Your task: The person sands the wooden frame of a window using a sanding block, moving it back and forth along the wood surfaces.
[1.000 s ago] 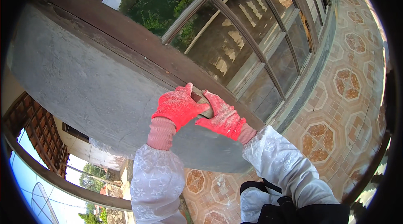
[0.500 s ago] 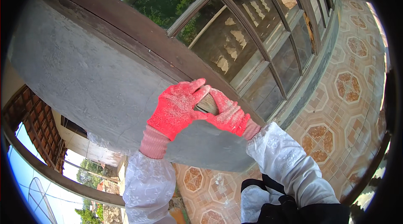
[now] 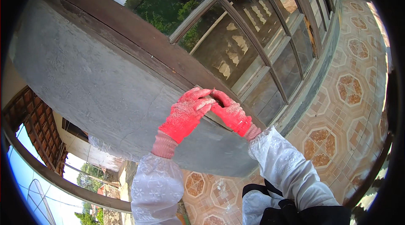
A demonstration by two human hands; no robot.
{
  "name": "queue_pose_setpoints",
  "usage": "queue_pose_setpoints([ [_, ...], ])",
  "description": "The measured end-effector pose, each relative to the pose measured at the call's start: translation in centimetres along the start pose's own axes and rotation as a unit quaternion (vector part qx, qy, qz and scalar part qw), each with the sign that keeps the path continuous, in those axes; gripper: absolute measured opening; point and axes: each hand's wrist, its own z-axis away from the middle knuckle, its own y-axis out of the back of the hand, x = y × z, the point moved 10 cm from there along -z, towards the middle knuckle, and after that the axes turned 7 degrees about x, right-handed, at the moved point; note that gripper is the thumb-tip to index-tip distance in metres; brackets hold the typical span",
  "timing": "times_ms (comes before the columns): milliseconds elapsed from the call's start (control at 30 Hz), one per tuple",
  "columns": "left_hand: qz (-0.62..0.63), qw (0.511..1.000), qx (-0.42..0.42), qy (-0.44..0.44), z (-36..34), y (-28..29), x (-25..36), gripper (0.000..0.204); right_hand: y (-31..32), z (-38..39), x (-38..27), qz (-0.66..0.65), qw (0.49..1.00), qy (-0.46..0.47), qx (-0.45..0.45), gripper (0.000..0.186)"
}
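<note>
Both my hands wear red knitted gloves dusted with pale powder. They meet at the lower edge of a brown wooden window frame [image 3: 126, 43], where it tops the grey plastered wall [image 3: 97, 77]. My left hand [image 3: 189, 113] is closed, its fingertips against those of my right hand. Curled fingers close my right hand [image 3: 233, 115] too, against the wood. Between them only a small dark gap shows; whatever they hold is hidden by the gloves.
Glass panes [image 3: 228, 48] in wooden bars rise beyond my hands. Patterned tile floor [image 3: 320, 145] runs along the right and below the wall. A curved rail [image 3: 71, 185] and a tiled roof [image 3: 44, 136] stand at lower left.
My left hand has turned and slid slightly right, its fingers now over the right hand's fingertips. The flat grey-brown piece seen between the hands before is now covered.
</note>
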Motion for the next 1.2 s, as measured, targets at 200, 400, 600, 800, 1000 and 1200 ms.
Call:
queue_pose_setpoints([
  [200,0.041,0.992,0.063,0.097,0.4,-1.0,-0.3,0.026,-0.3,0.6,0.8,-0.046,0.998,-0.012,0.037,0.058],
  [400,0.015,0.982,0.177,0.071,0.0,-2.4,0.9,0.022,0.4,0.3,1.4,-0.181,0.983,-0.038,0.007,0.052],
  [600,-0.018,0.981,0.179,0.076,-0.5,-2.0,0.5,0.023,1.8,2.0,2.3,-0.158,0.980,-0.079,-0.090,0.055],
  [800,-0.015,0.980,0.187,0.066,-0.1,-2.2,0.4,0.025,2.0,2.8,-1.6,0.063,0.982,-0.106,-0.145,0.043],
  [1000,-0.026,0.982,0.184,0.033,-0.5,-2.2,0.6,0.030,0.5,5.3,-4.3,0.414,0.839,0.349,0.045,0.042],
  [1200,-0.033,0.984,0.160,0.074,-0.1,-2.5,-0.1,0.035,0.5,3.8,-2.6,0.218,0.969,0.114,0.040,0.057],
])
